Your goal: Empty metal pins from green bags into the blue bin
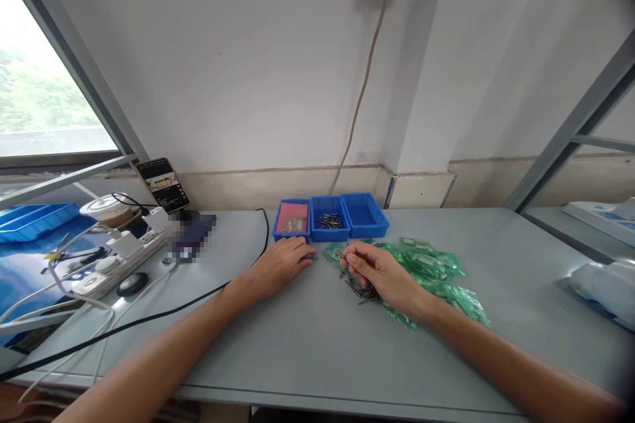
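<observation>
Two bare forearms reach across the grey table [307, 357]. The left hand [282, 264] lies palm down with its fingers loosely spread, holding nothing, just in front of the blue bins [329, 219]. The right hand [380, 274] curls its fingertips, seemingly pinching a small metal pin [343, 256], above a heap of pins [361, 292] on green bags [436, 268].

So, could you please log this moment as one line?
left hand: resting on grey table | right hand: pinching dark metal pin over green plastic bags
</observation>
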The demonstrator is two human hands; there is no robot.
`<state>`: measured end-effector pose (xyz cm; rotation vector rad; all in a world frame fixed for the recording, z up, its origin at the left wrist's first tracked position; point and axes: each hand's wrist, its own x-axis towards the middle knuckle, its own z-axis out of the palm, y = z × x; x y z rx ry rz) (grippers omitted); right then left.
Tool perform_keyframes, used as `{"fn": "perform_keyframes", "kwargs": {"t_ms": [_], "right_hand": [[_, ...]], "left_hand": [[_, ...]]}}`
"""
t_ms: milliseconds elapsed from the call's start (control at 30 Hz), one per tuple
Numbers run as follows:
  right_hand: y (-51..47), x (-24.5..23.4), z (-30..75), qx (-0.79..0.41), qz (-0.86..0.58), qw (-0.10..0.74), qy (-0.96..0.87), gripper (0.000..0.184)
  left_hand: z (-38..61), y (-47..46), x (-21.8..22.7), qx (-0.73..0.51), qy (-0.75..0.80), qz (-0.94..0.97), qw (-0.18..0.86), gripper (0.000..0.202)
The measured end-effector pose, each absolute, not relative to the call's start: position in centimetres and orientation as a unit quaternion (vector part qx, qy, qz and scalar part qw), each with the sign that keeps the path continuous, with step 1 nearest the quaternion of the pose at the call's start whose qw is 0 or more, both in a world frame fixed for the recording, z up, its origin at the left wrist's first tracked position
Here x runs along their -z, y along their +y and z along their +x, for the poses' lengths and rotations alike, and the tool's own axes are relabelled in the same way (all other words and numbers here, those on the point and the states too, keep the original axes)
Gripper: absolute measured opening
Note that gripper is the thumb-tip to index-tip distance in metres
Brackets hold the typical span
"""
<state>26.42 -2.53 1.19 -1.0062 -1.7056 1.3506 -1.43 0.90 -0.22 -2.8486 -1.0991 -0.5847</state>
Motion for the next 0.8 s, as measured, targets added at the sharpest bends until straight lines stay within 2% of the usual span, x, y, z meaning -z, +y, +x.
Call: {"fn": "perform_keyframes", "kwargs": {"t_ms": [367,600,800], "right_hand": [[-2.67,-1.77,26.2,-0.516,-0.402,0.388,-0.649,0.042],[-2.63,-1.64,26.3,-0.528,-0.391,0.396,-0.641,0.034],[-2.54,-1.52,26.3,-0.527,-0.393,0.399,-0.64,0.035]], "left_hand": [[-1.45,1.05,0.17,0.169,-0.34,-0.924,0.043,0.028],[-1.53,1.25,0.22,0.169,-0.343,-0.923,0.04,0.027],[-1.74,1.41,0.46,0.172,-0.343,-0.923,0.035,0.027]]}}
